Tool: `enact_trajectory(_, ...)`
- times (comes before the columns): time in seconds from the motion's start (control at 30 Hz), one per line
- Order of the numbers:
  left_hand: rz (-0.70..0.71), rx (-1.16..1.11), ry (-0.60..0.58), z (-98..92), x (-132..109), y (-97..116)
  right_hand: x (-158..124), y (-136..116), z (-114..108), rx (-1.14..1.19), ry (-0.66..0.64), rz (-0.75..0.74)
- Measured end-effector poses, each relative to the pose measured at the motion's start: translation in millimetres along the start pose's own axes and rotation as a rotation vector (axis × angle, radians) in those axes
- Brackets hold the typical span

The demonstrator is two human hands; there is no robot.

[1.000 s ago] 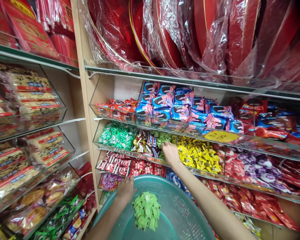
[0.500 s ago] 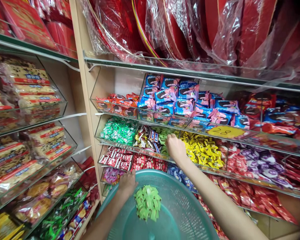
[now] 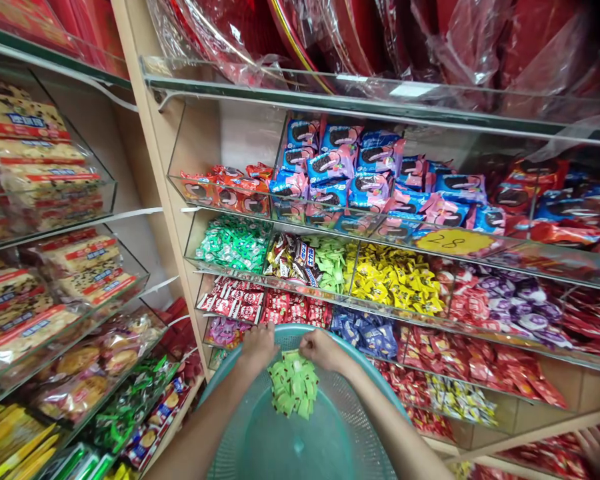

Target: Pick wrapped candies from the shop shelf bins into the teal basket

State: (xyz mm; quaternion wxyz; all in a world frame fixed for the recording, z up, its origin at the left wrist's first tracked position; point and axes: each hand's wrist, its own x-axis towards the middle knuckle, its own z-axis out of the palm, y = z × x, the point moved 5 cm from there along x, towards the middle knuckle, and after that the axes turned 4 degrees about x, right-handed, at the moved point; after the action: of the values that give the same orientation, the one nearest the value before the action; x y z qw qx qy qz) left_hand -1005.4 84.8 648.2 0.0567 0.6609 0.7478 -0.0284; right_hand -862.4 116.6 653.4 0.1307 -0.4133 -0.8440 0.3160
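While clamping left hand (image 3: 257, 345) on basket (image 3: 273, 448) rim at eleven o'clock, resting curled right hand (image 3: 321, 350) on green candies (image 3: 294, 395). Cannot tell whether gripping any.

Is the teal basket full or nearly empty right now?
Nearly empty: the teal basket holds one small pile of light green candies by its far rim; the rest of its mesh is bare.

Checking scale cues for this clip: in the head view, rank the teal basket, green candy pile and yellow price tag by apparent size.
1. teal basket, clearly largest.
2. green candy pile.
3. yellow price tag: wider but flatter than the pile, and farther back, so ranks 2 and 3 are unsure.
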Motion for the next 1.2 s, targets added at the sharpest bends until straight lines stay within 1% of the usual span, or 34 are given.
enact_trajectory(0.07,0.019,0.005,-0.008,1.1,0.4,3.1,0.9,12.3,20.0,0.01,-0.069,0.027)
enact_trajectory(0.13,0.031,0.016,-0.003,1.8,0.6,5.3,0.4,18.2,34.8,0.0,-0.119,0.035)
enact_trajectory(0.2,0.036,0.026,0.006,2.0,0.7,6.2,0.2,21.1,45.5,-0.018,-0.155,0.043)
enact_trajectory(0.27,0.037,0.031,0.007,2.3,0.9,6.0,1.1,22.6,52.3,-0.043,-0.162,0.053)
enact_trajectory(0.47,0.031,0.026,0.001,1.9,2.2,4.0,5.5,24.7,64.2,-0.114,-0.136,0.094)
enact_trajectory(0.57,0.029,0.027,0.012,2.2,3.5,4.0,5.4,24.8,67.6,-0.152,-0.095,0.125)
enact_trajectory(0.77,0.033,0.017,0.007,5.9,8.2,4.9,1.9,25.6,62.0,-0.226,0.003,0.207)
enact_trajectory(0.87,0.037,0.01,-0.015,3.5,9.0,6.7,-0.7,19.4,48.4,-0.241,0.05,0.214)
enact_trajectory(0.97,0.029,0.013,-0.032,-3.5,7.1,8.3,-6.1,-2.8,19.0,-0.242,0.138,0.161)
enact_trajectory(1.03,0.008,0.02,-0.04,-7.8,5.2,7.6,-11.0,-28.3,-11.3,-0.247,0.225,0.068)
enact_trajectory(1.13,-0.024,0.024,-0.044,-9.1,4.1,3.1,-15.8,-68.2,-68.3,-0.272,0.409,-0.085)
enact_trajectory(1.2,-0.023,0.013,-0.026,-7.0,4.8,-0.6,-11.8,-83.6,-104.9,-0.335,0.525,-0.099)
